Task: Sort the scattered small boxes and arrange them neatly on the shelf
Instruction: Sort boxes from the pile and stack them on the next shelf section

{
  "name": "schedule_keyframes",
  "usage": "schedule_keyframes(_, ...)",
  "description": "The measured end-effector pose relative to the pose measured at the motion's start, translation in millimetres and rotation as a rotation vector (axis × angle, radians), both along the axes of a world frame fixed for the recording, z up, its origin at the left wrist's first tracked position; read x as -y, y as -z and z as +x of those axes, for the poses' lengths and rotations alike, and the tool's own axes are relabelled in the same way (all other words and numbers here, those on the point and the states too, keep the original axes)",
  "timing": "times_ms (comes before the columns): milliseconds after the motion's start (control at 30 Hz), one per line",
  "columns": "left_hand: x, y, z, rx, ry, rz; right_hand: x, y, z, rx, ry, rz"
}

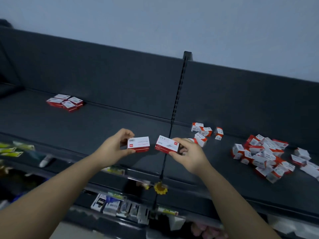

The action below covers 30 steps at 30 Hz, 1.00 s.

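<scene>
1. At the back left of the shelf [103, 121], the tidy block of boxes [64, 102] shows four red-and-white tops set touching. You cannot tell whether more lie beneath.
2. Your left hand [114, 147] pinches one flat red-and-white box [138, 144] by its end, fingers curled above and thumb beneath. It is held over the middle of the shelf, near the front edge.
3. Your right hand [188, 152] pinches a second box [166, 146] of the same kind the same way, just beside the first but apart from it.
4. Judge these as light, thin card: stiff enough to stack, easy to dent, with smooth printed faces. Grip across the narrow sides, gently.
5. Right of the hands, the loose cluster [202, 133] of orange-and-white boxes has four in plain view. A fifth is partly hidden behind your right hand.
6. Toward the right end, the heap [264, 156] overlaps too much to count, certainly well over a dozen.
</scene>
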State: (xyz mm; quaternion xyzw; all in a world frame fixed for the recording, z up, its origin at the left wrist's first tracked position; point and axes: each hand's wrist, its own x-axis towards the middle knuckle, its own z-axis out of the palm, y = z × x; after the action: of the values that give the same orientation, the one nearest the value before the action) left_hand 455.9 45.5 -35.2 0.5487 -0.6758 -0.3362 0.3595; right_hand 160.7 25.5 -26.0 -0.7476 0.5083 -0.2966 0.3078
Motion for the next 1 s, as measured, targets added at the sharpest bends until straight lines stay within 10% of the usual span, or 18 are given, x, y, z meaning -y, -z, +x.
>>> schedule_keyframes(1000, 89.2, -8.6, 341.5, 0.021, -0.205, -0.073, 147.5, 5.0, 359.7, 0.076, -0.234, -0.064)
